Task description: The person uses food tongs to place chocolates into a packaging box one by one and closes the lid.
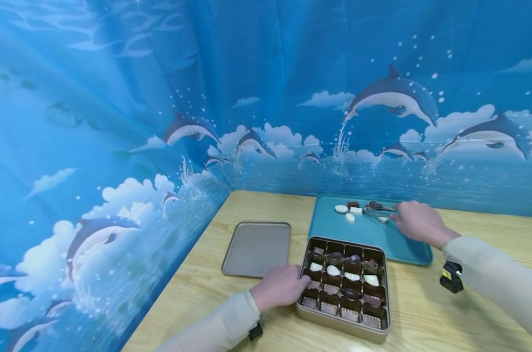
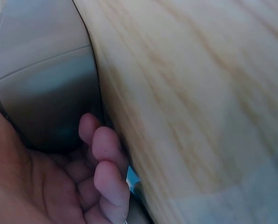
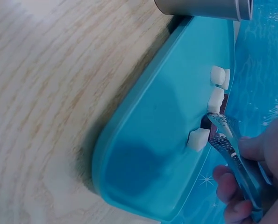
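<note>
My right hand [image 1: 420,222] grips small metal tongs [image 3: 239,165] over the blue tray [image 1: 358,231]. In the right wrist view, the tong tips sit at a dark chocolate [image 3: 206,122], close to a white chocolate [image 3: 198,140]. More white chocolates [image 1: 341,209] and a brown one [image 1: 353,205] lie near the tray's far edge. My left hand [image 1: 280,286] holds the left side of a metal tin [image 1: 336,326], thumb at the rim and curled fingers along the outer wall [image 2: 45,93]. Dark and white chocolates sit in several of the tin's compartments; most of the nearest row holds none.
A flat metal lid [image 1: 258,248] lies on the wooden table [image 1: 204,288], left of the tray and tin. The tin stands right in front of the tray and overlaps its near edge in the head view. Behind the table hangs a blue dolphin-print curtain [image 1: 266,98].
</note>
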The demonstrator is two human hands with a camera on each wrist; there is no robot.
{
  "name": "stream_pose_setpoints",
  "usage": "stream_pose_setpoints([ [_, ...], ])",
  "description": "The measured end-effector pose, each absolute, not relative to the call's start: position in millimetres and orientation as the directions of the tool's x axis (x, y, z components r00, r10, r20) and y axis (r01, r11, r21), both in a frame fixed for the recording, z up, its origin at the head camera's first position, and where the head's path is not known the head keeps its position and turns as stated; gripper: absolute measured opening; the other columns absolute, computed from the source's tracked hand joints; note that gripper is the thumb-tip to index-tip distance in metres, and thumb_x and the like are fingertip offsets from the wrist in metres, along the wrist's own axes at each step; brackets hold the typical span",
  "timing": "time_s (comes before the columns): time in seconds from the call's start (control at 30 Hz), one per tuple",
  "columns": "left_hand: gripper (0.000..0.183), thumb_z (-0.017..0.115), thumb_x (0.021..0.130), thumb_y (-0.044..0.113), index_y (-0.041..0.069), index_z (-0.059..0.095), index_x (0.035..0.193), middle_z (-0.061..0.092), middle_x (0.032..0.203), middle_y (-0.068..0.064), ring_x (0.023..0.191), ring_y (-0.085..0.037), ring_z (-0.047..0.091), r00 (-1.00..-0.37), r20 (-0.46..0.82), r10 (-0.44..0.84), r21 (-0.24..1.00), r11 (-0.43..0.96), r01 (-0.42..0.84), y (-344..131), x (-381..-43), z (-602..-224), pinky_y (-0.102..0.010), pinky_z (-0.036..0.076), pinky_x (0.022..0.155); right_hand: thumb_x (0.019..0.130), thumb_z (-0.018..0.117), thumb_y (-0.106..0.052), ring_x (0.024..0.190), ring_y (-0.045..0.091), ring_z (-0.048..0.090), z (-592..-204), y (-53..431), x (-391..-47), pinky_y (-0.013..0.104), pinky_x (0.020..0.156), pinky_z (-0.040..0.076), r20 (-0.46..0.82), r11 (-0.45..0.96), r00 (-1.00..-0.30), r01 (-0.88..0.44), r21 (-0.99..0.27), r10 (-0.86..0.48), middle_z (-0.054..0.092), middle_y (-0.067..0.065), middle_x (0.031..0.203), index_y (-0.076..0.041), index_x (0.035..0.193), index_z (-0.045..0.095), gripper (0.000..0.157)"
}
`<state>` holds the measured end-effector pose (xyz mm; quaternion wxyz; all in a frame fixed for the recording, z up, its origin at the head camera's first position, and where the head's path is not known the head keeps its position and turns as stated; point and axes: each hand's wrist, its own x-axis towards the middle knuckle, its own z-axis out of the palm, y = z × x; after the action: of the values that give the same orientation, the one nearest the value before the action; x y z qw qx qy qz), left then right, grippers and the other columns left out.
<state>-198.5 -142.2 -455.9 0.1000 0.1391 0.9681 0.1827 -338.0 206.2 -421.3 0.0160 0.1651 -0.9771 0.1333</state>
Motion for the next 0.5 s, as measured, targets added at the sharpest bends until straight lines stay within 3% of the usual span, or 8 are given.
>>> stream_pose_setpoints([
  [0.5, 0.045, 0.042, 0.104, 0.044, 0.021, 0.048, 0.065, 0.046, 0.061, 0.005, 0.055, -0.012, 0.048, -0.945, -0.123, 0.304, 0.365, 0.899, 0.242, -142.4, -200.4, -458.9, -0.027, 0.040, 0.054, 0.101, 0.057, -0.019, 0.040, 0.009, 0.027, -410.5, 211.1, -323.7, 0.024, 0.040, 0.027, 0.134, 0.893, -0.929, -0.369, -0.259, -0.345, 0.047, 0.001, 0.049, 0.014, 0.130, 0.056, 0.044],
])
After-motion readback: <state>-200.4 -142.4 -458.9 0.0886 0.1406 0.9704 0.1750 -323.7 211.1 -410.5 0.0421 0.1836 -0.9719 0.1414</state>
